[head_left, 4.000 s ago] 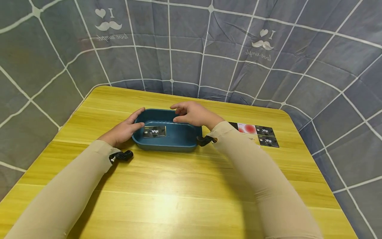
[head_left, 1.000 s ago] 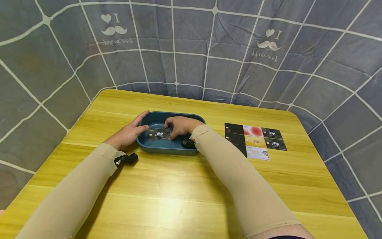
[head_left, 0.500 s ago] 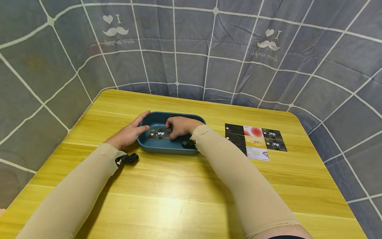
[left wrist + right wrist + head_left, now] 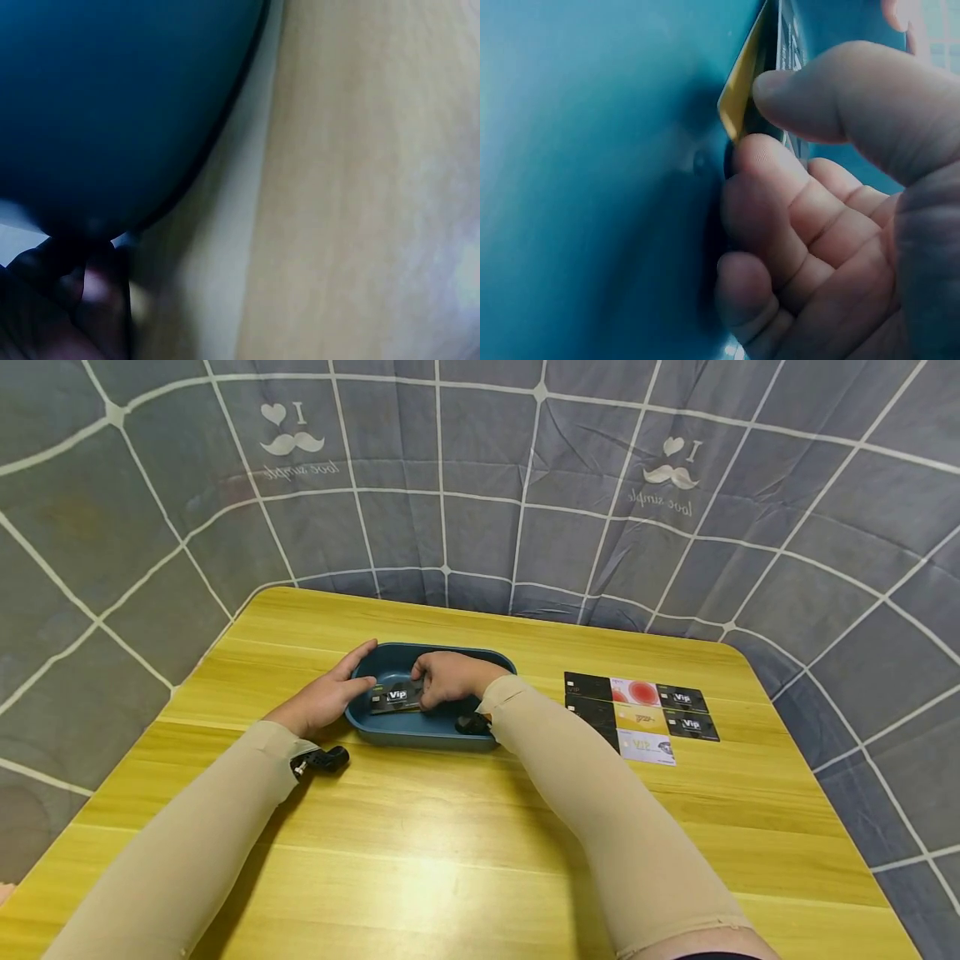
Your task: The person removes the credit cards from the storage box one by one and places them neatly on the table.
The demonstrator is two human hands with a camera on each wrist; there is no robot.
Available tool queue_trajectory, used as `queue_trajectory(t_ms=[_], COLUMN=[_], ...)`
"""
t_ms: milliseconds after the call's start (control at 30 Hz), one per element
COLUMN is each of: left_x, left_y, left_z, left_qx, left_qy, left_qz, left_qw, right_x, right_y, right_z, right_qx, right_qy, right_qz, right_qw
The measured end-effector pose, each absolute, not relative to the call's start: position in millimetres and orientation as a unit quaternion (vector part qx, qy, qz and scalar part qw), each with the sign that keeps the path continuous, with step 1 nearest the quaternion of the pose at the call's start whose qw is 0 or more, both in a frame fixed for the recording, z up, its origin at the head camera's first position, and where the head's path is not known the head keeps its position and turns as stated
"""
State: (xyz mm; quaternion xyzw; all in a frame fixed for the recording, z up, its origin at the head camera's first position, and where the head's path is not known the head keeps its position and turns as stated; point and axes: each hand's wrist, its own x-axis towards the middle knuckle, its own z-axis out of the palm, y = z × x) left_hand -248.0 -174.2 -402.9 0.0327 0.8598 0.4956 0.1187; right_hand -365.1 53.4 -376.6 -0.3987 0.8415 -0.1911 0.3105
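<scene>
A blue oval tray [image 4: 427,742] sits on the table. At its left end my left hand [image 4: 318,700] holds it, thumb over the rim and fingers along the outside; only part of that hand shows in the dark left wrist view. Inside the tray, my right hand [image 4: 453,679] pinches the right end of a black Vip card [image 4: 395,695] between thumb and fingers. That end is raised and the card tilts. In the right wrist view a yellow card [image 4: 742,94] shows beside the black one, just past the thumb tip.
Right of the tray, several cards lie in a close block on the wooden table [image 4: 420,877]: black ones, a red-and-white card [image 4: 636,692], a yellow card [image 4: 641,719] and a white card [image 4: 647,747]. A grey checked cloth [image 4: 480,477] hangs behind the table.
My right hand has come down from over the tray's far side into it and closed on the card. In the last half second the card's right end has risen. My left hand stays put.
</scene>
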Motion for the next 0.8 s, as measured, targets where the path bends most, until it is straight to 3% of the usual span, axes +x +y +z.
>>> queue_trajectory(t_ms=[367, 800], left_x=[-262, -272], left_y=[-181, -186], left_z=[-393, -385], left_qx=[0.032, 0.032], left_qy=[0.861, 0.862], left_qz=[0.491, 0.484], left_qw=[0.132, 0.147], right_x=[-375, -387], right_y=[52, 68], right_z=[-364, -337], right_qx=[-0.38, -0.37], right_qy=[0.83, 0.832], right_qz=[-0.248, -0.297], right_qw=[0.323, 0.289])
